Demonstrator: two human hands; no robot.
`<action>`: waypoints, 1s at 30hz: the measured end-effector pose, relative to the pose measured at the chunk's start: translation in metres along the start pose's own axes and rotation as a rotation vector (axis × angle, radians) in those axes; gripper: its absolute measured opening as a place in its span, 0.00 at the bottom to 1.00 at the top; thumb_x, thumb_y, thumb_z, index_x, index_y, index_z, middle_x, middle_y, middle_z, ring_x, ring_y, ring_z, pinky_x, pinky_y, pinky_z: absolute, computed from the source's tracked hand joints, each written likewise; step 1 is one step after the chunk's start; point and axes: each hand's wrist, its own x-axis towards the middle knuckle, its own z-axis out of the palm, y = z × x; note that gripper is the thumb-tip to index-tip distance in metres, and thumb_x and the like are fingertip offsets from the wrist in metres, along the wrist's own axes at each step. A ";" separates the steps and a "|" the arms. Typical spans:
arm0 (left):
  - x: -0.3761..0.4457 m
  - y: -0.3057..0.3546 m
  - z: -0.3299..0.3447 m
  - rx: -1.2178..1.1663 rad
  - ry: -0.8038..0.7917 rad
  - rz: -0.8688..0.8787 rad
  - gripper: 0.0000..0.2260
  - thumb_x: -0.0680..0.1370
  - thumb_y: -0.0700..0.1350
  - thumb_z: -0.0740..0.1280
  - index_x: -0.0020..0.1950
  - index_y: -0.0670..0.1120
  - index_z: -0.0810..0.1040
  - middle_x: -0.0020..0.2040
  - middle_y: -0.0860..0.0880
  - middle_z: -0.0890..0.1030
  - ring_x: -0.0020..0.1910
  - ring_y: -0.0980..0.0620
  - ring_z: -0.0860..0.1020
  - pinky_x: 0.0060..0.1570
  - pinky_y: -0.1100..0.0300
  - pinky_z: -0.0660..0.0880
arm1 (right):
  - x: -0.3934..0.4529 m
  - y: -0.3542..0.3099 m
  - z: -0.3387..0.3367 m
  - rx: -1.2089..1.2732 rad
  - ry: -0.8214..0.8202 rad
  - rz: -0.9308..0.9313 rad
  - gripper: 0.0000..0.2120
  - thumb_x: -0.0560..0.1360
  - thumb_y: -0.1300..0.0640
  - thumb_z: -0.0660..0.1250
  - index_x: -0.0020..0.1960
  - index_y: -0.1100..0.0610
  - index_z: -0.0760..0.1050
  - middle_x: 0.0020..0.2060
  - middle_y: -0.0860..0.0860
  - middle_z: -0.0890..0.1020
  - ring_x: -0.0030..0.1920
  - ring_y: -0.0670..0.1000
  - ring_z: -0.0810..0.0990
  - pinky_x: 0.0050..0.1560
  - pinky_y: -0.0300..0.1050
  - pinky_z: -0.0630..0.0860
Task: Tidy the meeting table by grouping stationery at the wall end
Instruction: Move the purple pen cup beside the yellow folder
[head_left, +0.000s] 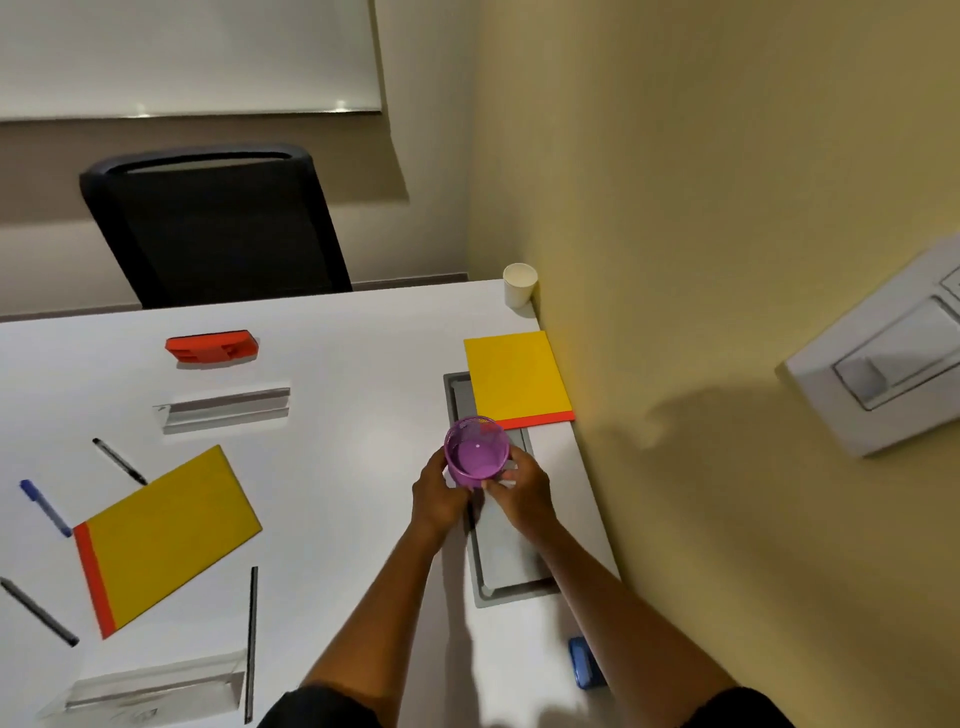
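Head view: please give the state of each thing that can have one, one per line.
Purple mesh cup: empty, upright, held by left hand and right hand.
Paper cup: upright by the wall.
Blue marker: capped, lying flat.
Table cable box: lid closed.

Soft, even light from overhead; my arms throw faint shadows on the glossy white worktop (332, 467) and yellow wall (675, 208). Edges bend and blur.

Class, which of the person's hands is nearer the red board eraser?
Left. The left hand holds the purple mesh cup on the side facing the red board eraser; the right hand grips its wall side, farther away.
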 end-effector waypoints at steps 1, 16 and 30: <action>0.001 0.004 0.008 -0.006 -0.019 0.005 0.29 0.72 0.35 0.72 0.71 0.46 0.70 0.68 0.46 0.75 0.66 0.45 0.73 0.67 0.50 0.71 | 0.002 0.004 -0.007 -0.017 0.024 0.012 0.27 0.68 0.61 0.77 0.64 0.62 0.74 0.55 0.57 0.82 0.51 0.52 0.81 0.38 0.21 0.71; 0.038 0.026 0.096 -0.068 -0.139 -0.052 0.31 0.70 0.38 0.76 0.71 0.45 0.70 0.65 0.44 0.77 0.63 0.44 0.75 0.64 0.45 0.74 | 0.037 0.057 -0.042 0.158 0.236 0.182 0.25 0.70 0.70 0.70 0.66 0.62 0.71 0.58 0.58 0.79 0.58 0.57 0.80 0.58 0.52 0.80; 0.056 0.020 0.121 -0.021 -0.223 -0.085 0.28 0.71 0.31 0.70 0.69 0.46 0.70 0.65 0.45 0.76 0.64 0.46 0.73 0.64 0.51 0.74 | 0.050 0.077 -0.042 0.156 0.366 0.192 0.29 0.72 0.71 0.65 0.71 0.61 0.67 0.67 0.56 0.75 0.69 0.54 0.73 0.70 0.53 0.71</action>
